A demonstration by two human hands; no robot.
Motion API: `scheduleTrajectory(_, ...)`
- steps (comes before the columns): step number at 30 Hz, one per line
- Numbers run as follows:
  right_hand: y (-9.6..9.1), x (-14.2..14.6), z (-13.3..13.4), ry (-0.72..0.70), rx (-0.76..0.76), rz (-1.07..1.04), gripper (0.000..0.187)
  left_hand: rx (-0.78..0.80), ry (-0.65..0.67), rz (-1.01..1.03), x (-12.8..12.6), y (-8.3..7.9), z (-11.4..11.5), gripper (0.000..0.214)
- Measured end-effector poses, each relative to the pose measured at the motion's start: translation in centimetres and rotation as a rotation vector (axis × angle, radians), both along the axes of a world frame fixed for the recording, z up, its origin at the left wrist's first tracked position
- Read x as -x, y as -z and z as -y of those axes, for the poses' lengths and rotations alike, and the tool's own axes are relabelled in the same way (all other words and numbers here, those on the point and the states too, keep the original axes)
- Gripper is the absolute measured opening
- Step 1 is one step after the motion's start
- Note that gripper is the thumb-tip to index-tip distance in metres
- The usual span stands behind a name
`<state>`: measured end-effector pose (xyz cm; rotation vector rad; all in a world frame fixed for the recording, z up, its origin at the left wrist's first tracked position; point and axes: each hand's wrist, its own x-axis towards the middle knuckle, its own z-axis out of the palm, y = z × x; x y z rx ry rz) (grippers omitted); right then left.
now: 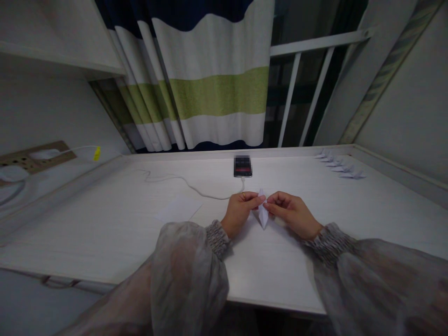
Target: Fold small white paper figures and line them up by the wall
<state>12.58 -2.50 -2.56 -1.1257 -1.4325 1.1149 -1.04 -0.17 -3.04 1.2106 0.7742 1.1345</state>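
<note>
A narrow, folded white paper [263,218], pointed at both ends, is held upright over the desk between my two hands. My left hand [240,211] pinches its left side near the upper part, thumb in front. From the other side, my right hand [293,212] closes thumb and fingertips on its right edge. Part of the paper is covered by the fingers. Flat white paper [178,208] lies on the desk to the left of my left hand. Several small folded paper figures [338,164] stand in a row at the far right corner.
A phone [242,166] lies at the back of the white desk [105,233], with a white cable [196,190] running left from it. A power strip [37,156] is on the left wall. Behind the desk hang a striped curtain [217,95] and a white window rail [322,43].
</note>
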Motion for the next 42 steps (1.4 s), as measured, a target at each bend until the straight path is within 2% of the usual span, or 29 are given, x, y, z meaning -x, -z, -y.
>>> scheduleTrajectory(11,-0.25,-0.17,0.18,-0.037,0.019,0.017,0.027,0.021,0.052,0.024,-0.15,-0.60,0.36,0.023)
scheduleTrajectory(18,-0.44,0.15,0.33,-0.090,0.043,0.007,0.025,0.018,-0.012,0.046,-0.05,-0.62,0.42,0.023)
scheduleTrajectory(31,-0.17,-0.16,0.17,-0.091,-0.039,0.057,0.028,0.024,0.005,0.012,-0.08,-0.41,0.23,0.026)
scheduleTrajectory(36,-0.25,0.28,0.33,-0.139,0.004,0.029,0.027,0.021,-0.048,0.016,-0.10,-0.39,0.21,0.026)
scheduleTrajectory(42,0.13,0.36,0.23,-0.195,0.060,0.104,0.027,-0.003,-0.050,-0.032,-0.15,-0.37,0.38,0.026)
